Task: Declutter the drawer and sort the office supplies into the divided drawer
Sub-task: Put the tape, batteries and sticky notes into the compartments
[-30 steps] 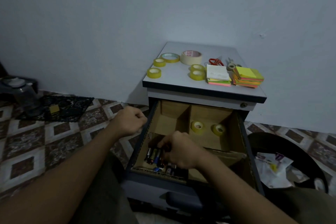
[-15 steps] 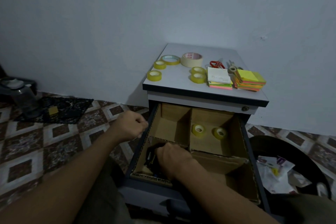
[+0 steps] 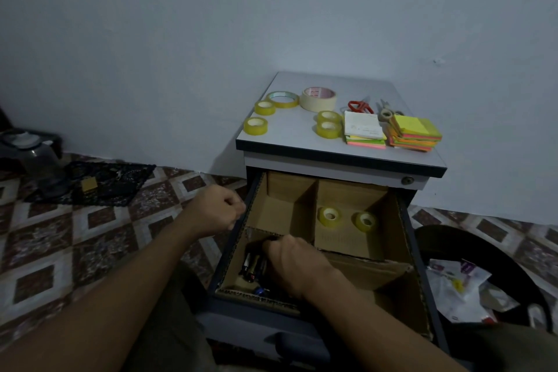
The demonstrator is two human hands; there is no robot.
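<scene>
Dimly lit. Head view: right hand [image 3: 297, 266] sunk in the near-left compartment of the divided drawer [image 3: 395, 229], fingers curled down over loose batteries [image 3: 252, 267] that lie just under and left of its knuckles. Grip is hidden, so I cannot tell if one is pinched. Left hand [image 3: 216, 210] fisted just outside the drawer's left rim; cannot tell if it holds anything. Two yellow tape rolls [image 3: 329, 216] sit beyond the right hand, to its right.

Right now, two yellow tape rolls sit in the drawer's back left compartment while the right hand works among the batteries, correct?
No: head view shows the tape rolls in the back right compartment; the right hand is among the batteries.
</scene>
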